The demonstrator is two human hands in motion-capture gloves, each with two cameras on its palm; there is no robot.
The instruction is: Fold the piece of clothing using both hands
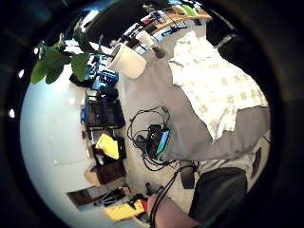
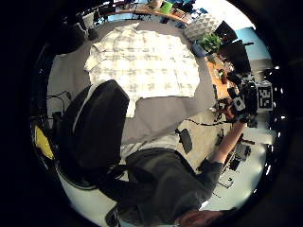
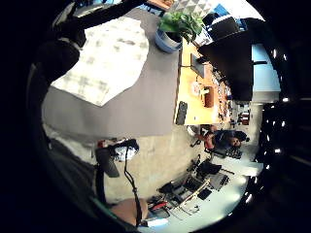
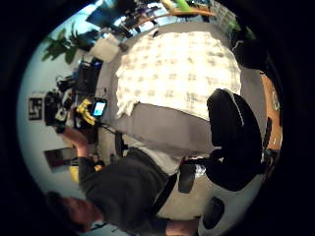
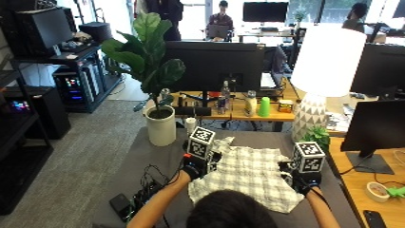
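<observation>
A white and grey checked shirt [image 5: 250, 178] lies spread flat on the grey table [image 5: 158, 161] in front of the person. In the palm views the shirt [image 2: 142, 61] [image 4: 182, 69] is seen whole from well above, with nothing touching it. My left hand [image 5: 195, 166] hangs in the air over the shirt's left edge. My right hand [image 5: 299, 179] is raised over its right edge. Neither hand holds any cloth. The left thumb side view shows the right hand [image 2: 241, 104] lifted off to the side, and the right thumb side view shows the left hand [image 4: 56, 110] likewise.
A white pot with a large leafy plant [image 5: 160, 126] stands at the table's far left. A white lamp [image 5: 310, 114] and a small green plant [image 5: 316, 135] stand at the far right. Small devices with cables [image 5: 136, 197] lie at the near left.
</observation>
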